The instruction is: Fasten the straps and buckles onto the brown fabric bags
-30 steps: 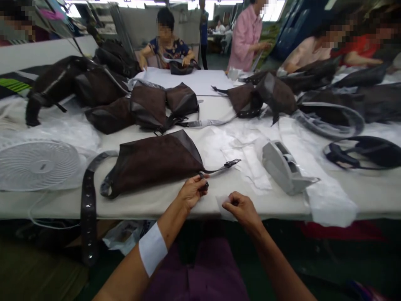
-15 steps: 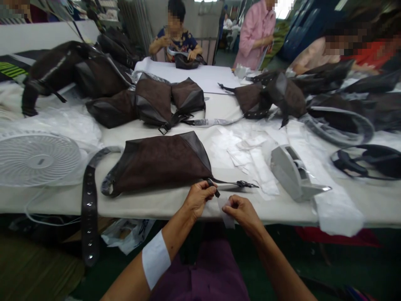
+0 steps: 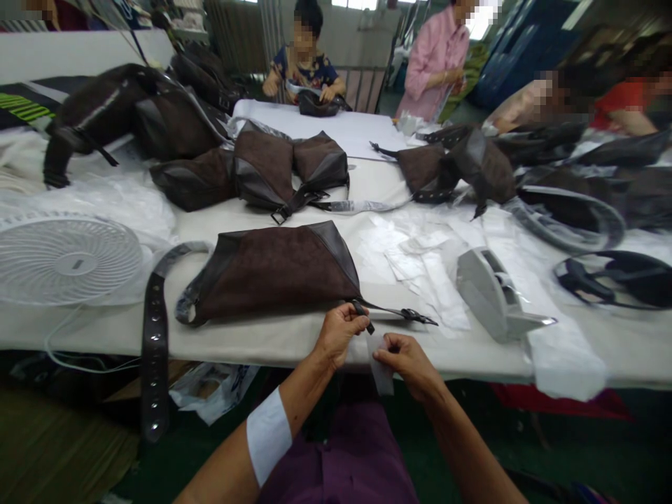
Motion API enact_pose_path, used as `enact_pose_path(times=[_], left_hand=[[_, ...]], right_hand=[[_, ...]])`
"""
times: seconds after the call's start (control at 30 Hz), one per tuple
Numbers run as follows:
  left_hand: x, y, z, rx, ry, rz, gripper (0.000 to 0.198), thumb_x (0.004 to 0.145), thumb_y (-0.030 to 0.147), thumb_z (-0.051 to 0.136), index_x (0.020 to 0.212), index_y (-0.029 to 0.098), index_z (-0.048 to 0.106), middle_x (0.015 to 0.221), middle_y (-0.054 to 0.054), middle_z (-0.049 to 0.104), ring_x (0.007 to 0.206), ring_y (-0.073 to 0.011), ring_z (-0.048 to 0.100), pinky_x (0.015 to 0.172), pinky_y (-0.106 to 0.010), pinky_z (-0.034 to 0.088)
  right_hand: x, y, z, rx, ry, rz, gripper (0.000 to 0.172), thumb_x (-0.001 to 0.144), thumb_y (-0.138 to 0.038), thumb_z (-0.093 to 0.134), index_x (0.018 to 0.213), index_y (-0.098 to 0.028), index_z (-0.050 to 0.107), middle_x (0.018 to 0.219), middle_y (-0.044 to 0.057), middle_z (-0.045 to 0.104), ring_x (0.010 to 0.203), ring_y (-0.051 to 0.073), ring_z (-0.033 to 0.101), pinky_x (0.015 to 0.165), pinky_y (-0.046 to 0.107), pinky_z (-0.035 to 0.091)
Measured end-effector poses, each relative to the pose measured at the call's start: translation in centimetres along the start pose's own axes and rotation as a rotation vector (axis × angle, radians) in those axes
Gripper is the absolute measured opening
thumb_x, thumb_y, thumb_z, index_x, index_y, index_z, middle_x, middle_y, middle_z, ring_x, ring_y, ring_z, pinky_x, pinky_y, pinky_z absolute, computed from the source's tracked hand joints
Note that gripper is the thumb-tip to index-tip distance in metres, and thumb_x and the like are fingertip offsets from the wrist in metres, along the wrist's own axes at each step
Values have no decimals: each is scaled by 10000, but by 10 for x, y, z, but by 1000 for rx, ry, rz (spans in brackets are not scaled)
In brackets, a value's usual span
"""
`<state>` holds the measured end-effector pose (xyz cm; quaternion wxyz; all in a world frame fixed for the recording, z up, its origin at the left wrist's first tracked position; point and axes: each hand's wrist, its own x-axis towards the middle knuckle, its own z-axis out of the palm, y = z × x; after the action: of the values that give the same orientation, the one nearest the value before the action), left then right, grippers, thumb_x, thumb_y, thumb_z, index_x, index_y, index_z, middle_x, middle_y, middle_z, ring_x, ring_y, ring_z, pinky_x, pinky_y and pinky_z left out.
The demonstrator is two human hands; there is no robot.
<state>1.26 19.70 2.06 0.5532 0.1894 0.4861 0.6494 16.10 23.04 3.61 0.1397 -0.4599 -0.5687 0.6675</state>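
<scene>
A brown bag [image 3: 283, 269] with dark leather corners lies on its side near the front edge of the table. At its lower right corner my left hand [image 3: 340, 332] pinches a short black strap [image 3: 370, 325], whose end sticks out past the fingers. Just to the right, my right hand [image 3: 412, 360] grips a thin, translucent white strip [image 3: 382, 371] that hangs down over the table edge. The bag's long strap with metal eyelets [image 3: 155, 343] drops off the table at the left. A buckled strap [image 3: 412, 315] extends from the bag's right side.
A grey tape dispenser [image 3: 488, 290] stands at the right, beside loose white sheets [image 3: 414, 245]. A white fan [image 3: 73, 259] is at the left. More brown bags [image 3: 262, 168] lie farther back, where a person [image 3: 304, 70] handles one.
The view has shifted slightly. Both hands keep their hold on the strap and the strip, close together. The person across the table has lowered a hand.
</scene>
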Motion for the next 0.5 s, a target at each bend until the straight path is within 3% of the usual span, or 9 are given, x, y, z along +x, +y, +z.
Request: enact_pose_path(times=[0.5], left_hand=[[-1, -4, -6, 86, -23, 84, 131, 633, 143, 664, 759, 142, 629, 682, 8, 573, 647, -106, 509, 636, -226, 382]], right_hand=[[2, 1, 7, 115, 8, 61, 360, 560, -335, 727, 525, -176, 407, 447, -53, 425, 410, 66, 354, 413, 202, 248]])
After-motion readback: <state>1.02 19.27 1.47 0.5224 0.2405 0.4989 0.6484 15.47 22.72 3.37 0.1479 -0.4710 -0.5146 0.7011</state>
